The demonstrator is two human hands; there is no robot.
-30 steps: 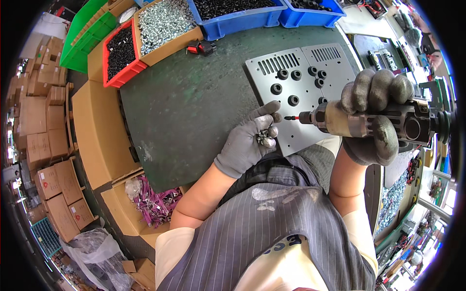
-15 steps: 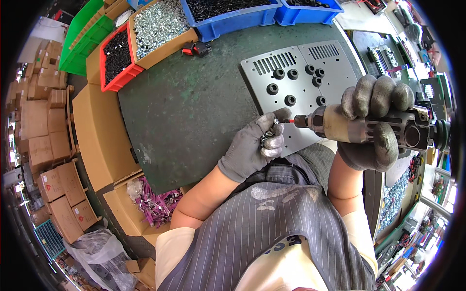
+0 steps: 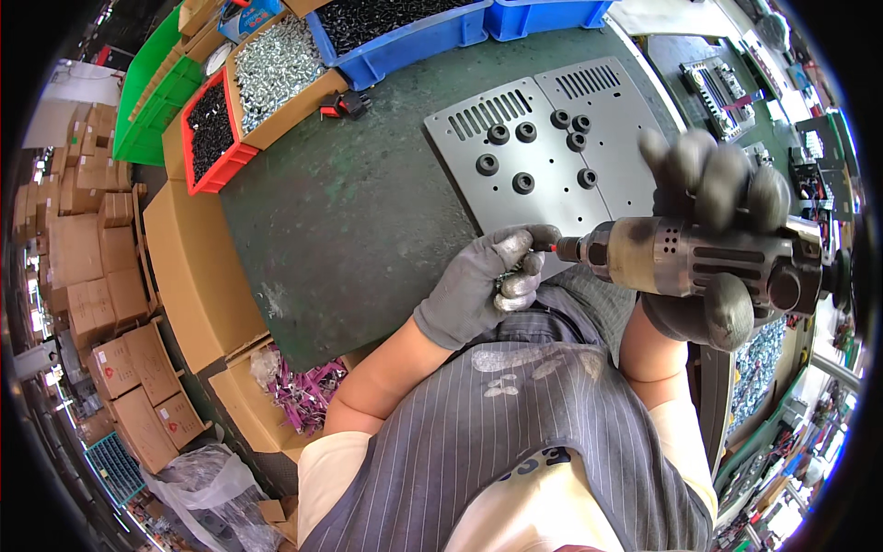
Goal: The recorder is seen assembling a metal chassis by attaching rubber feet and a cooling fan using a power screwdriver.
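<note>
Green surface point(image 3: 349, 221) carries a grey plate point(image 3: 543, 156); right hand point(image 3: 713, 239) clamps its grip round the power screwdriver point(image 3: 690, 262); left hand point(image 3: 483, 285) closed on small screws, fingertips at the bit.

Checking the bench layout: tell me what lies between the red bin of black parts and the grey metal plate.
In the head view, only bare dark green mat lies between the red bin and the grey metal plate; a small red-and-black tool sits just above that stretch.

The left hand point(image 3: 483, 281), gloved in grey, sits at centre with its fingers point(image 3: 515, 247) curled and pinched together, bare forearm running toward seven o'clock. The right hand point(image 3: 713, 230), at three o'clock, is clenched, its forearm dropping toward five o'clock.
</note>
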